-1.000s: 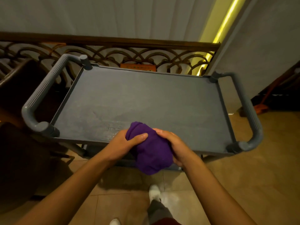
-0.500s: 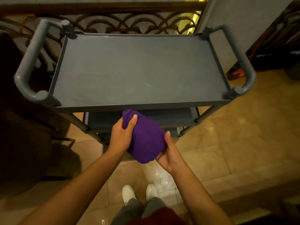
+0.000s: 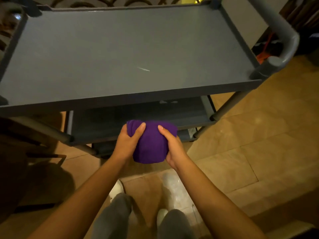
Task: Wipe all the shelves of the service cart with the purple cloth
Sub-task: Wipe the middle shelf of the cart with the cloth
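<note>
The grey service cart [image 3: 120,99] fills the upper view, its flat top shelf bare apart from a small pale scratch. A lower shelf [image 3: 107,121] shows beneath the front edge. The bunched purple cloth [image 3: 151,144] is held in front of that lower shelf, below the top shelf's front lip. My left hand [image 3: 127,142] grips the cloth's left side with the thumb on top. My right hand [image 3: 172,145] grips its right side. Only a strip of the lower shelf is visible; the top shelf hides the remainder.
A grey tubular handle [image 3: 283,37] curves off the cart's right end. Dark furniture [image 3: 20,166] stands close at the left. Tan floor tiles [image 3: 250,152] spread to the right. My legs and white shoes [image 3: 117,188] are below. An ornate railing [image 3: 120,0] runs behind the cart.
Both hands have dropped with the cloth from the top shelf's front edge down to the level of the lower shelf. The view has tilted down and closer.
</note>
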Motion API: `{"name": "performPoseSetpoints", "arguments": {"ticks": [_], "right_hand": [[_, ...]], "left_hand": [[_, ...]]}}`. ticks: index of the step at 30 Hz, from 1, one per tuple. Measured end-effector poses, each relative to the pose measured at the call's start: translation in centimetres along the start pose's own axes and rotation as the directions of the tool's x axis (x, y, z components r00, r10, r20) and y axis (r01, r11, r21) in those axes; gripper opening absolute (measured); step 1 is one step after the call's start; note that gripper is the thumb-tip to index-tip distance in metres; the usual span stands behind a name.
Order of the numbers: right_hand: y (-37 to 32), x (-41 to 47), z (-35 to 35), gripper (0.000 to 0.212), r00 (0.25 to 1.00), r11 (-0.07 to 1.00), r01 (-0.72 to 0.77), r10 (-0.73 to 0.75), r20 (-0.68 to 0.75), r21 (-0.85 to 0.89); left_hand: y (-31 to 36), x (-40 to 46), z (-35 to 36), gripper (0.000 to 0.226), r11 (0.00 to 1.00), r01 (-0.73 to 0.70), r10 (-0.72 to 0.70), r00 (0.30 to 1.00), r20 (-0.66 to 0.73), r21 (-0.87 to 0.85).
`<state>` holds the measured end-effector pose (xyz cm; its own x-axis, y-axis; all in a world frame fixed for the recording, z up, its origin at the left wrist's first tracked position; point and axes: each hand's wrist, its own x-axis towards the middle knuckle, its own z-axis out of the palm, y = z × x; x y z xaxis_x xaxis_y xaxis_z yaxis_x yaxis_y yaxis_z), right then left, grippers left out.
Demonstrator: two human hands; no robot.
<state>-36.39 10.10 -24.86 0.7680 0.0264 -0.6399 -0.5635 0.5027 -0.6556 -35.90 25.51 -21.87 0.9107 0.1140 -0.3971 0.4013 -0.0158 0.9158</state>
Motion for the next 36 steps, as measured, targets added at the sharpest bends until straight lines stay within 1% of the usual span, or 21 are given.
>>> {"name": "performPoseSetpoints", "arguments": {"ticks": [2, 4, 6, 8, 9, 10, 12, 14, 16, 17, 18, 20, 23, 26, 29, 31, 32, 34, 35, 36], "right_hand": [[1.0, 3.5, 0.3, 0.051, 0.999, 0.999, 0.048, -0.048, -0.019, -0.007], [1.6, 6.8, 0.5, 0.038, 0.993, 0.994, 0.113, -0.113, -0.012, 0.003], [2.5, 10.1, 0.7, 0.022, 0.983, 0.984, 0.176, -0.175, 0.047, -0.014], [3.5, 13.0, 0.8, 0.012, 0.962, 0.969, 0.245, -0.243, 0.123, -0.003], [3.9, 14.1, 0.7, 0.013, 0.950, 0.961, 0.276, -0.275, 0.148, 0.013], [4.5, 15.4, 0.5, 0.017, 0.935, 0.951, 0.308, -0.310, 0.174, 0.036], [5.7, 17.4, 0.0, 0.028, 0.909, 0.941, 0.332, -0.337, 0.246, 0.065], [6.9, 19.1, -0.5, 0.051, 0.885, 0.932, 0.357, -0.357, 0.299, 0.057], [7.7, 20.5, -1.3, 0.080, 0.855, 0.911, 0.411, -0.401, 0.330, 0.042], [7.9, 21.2, -1.6, 0.087, 0.836, 0.899, 0.436, -0.418, 0.355, 0.033], [8.0, 21.6, -2.0, 0.088, 0.818, 0.889, 0.457, -0.430, 0.382, 0.022], [8.0, 22.1, -2.6, 0.081, 0.798, 0.875, 0.484, -0.430, 0.422, -0.022], [8.0, 22.6, -3.2, 0.067, 0.784, 0.861, 0.504, -0.426, 0.452, -0.062], [8.2, 22.8, -3.5, 0.051, 0.806, 0.850, 0.514, -0.432, 0.405, -0.116], [7.0, 22.9, -4.0, 0.037, 0.821, 0.819, 0.537, -0.453, 0.347, -0.202], [4.6, 22.7, -4.1, 0.035, 0.801, 0.747, 0.597, -0.531, 0.277, -0.294], [3.3, 22.8, -3.9, 0.036, 0.764, 0.666, 0.643, -0.591, 0.258, -0.379], [1.4, 23.0, -3.1, 0.042, 0.641, 0.461, 0.734, -0.711, 0.288, -0.499], [0.8, 23.2, -2.5, 0.041, 0.583, 0.373, 0.766, -0.745, 0.323, -0.523], [0.3, 23.6, -2.1, 0.038, 0.548, 0.310, 0.782, -0.754, 0.361, -0.540]], "left_hand": [[-1.7, 3.0, -0.5, 0.042, 0.998, -0.061, 0.060, 0.997, 0.057, 0.013], [-3.2, 6.4, -1.4, 0.047, 0.984, -0.160, 0.148, 0.981, 0.128, 0.082], [-5.2, 9.9, -2.5, 0.055, 0.952, -0.265, 0.243, 0.959, 0.148, 0.154], [-7.2, 12.8, -3.2, 0.055, 0.944, -0.317, 0.302, 0.941, 0.156, 0.085], [-8.2, 13.9, -3.3, 0.049, 0.946, -0.323, 0.312, 0.935, 0.166, 0.039], [-9.2, 15.0, -3.3, 0.041, 0.940, -0.342, 0.337, 0.928, 0.161, 0.004], [-11.3, 17.1, -3.1, 0.029, 0.931, -0.358, 0.363, 0.926, 0.106, -0.071], [-12.9, 19.1, -3.1, 0.033, 0.915, -0.402, 0.404, 0.913, 0.063, -0.049], [-13.9, 20.4, -3.2, 0.045, 0.875, -0.483, 0.482, 0.870, 0.105, -0.017], [-14.3, 20.7, -3.2, 0.051, 0.862, -0.506, 0.504, 0.853, 0.132, -0.020], [-14.8, 20.9, -3.1, 0.055, 0.852, -0.523, 0.520, 0.841, 0.150, -0.023], [-15.5, 21.3, -2.9, 0.059, 0.833, -0.553, 0.546, 0.822, 0.165, -0.001], [-16.5, 21.6, -2.5, 0.061, 0.776, -0.627, 0.618, 0.778, 0.108, 0.075], [-17.1, 21.8, -1.9, 0.062, 0.725, -0.672, 0.670, 0.739, 0.068, 0.153], [-17.4, 21.9, -2.0, 0.065, 0.704, -0.669, 0.674, 0.735, 0.071, 0.238], [-17.2, 21.9, -2.9, 0.073, 0.679, -0.658, 0.675, 0.734, 0.075, 0.325], [-17.1, 22.0, -3.4, 0.078, 0.642, -0.654, 0.687, 0.722, 0.078, 0.399], [-17.3, 22.4, -3.7, 0.082, 0.525, -0.608, 0.697, 0.709, 0.110, 0.596], [-17.5, 22.4, -3.4, 0.082, 0.472, -0.571, 0.688, 0.715, 0.124, 0.672], [-17.8, 22.2, -2.9, 0.082, 0.421, -0.542, 0.681, 0.719, 0.142, 0.728]]}}
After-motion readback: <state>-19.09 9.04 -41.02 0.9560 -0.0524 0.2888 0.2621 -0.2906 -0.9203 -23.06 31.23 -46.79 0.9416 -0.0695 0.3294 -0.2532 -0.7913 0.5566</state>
